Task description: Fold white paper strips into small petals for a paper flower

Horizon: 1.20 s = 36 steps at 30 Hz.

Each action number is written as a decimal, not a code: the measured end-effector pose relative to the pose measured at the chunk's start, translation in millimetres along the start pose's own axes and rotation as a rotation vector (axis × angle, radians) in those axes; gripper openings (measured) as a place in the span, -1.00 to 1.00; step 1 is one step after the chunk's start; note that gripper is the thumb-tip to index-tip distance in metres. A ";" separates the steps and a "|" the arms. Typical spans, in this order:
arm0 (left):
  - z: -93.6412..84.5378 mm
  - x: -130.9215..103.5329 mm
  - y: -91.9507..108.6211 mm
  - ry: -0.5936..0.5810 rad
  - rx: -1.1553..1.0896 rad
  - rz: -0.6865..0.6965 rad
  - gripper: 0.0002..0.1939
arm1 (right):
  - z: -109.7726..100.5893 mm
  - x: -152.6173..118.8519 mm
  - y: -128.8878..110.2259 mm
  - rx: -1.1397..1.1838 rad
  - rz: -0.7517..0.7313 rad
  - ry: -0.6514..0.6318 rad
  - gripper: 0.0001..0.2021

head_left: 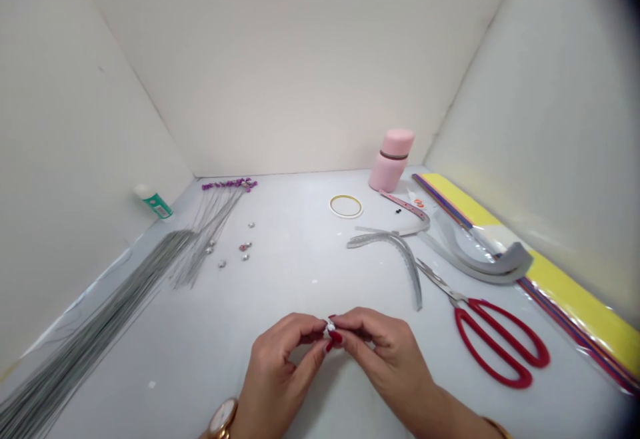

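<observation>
Near the front centre of the table, my left hand (287, 362) and my right hand (383, 359) meet at the fingertips. Both pinch a small silvery-white piece (330, 326) between thumb and index finger. Its lower part is hidden by the fingers. Several similar small silver pieces (222, 264) lie on the table to the left, one of them with a reddish centre (243, 247). To the right of my right hand lie red-handled scissors (457, 298), their blades slightly apart.
Grey wires (115, 299) run along the left, with purple-tipped stems (230, 184) behind. A glue stick (153, 200) leans by the left wall. Grey strips (407, 259), a tape ring (346, 206), a pink bottle (393, 160) and yellow sheets (575, 292) are at centre and right.
</observation>
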<state>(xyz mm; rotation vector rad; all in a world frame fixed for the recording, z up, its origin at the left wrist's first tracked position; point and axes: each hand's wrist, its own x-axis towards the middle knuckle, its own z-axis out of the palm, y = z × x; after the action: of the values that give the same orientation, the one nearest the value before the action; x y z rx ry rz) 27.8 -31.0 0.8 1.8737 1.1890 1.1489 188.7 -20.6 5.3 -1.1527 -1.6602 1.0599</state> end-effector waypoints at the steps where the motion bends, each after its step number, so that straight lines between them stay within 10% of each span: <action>1: -0.2 0.2 -0.5 0.001 0.015 0.015 -0.87 | 0.1 0.3 0.4 0.026 0.018 -0.009 -0.89; 17: -4.2 2.5 2.0 -0.037 -0.248 -0.185 -0.92 | -0.4 5.8 2.0 0.711 0.443 -0.212 -0.89; 27: -4.5 1.2 3.5 -0.006 -0.072 -0.080 -0.89 | -5.0 4.1 -3.4 -0.027 -0.082 -0.106 -0.86; 36: -1.7 5.1 3.8 0.117 0.177 0.197 -0.83 | -3.7 -3.2 4.0 -0.207 -0.217 -0.133 -0.81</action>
<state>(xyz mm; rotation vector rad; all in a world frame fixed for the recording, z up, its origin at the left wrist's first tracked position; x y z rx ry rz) 28.7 -27.7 6.4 2.1212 1.2252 1.3110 193.9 -22.1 2.1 -1.0199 -1.9879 0.8575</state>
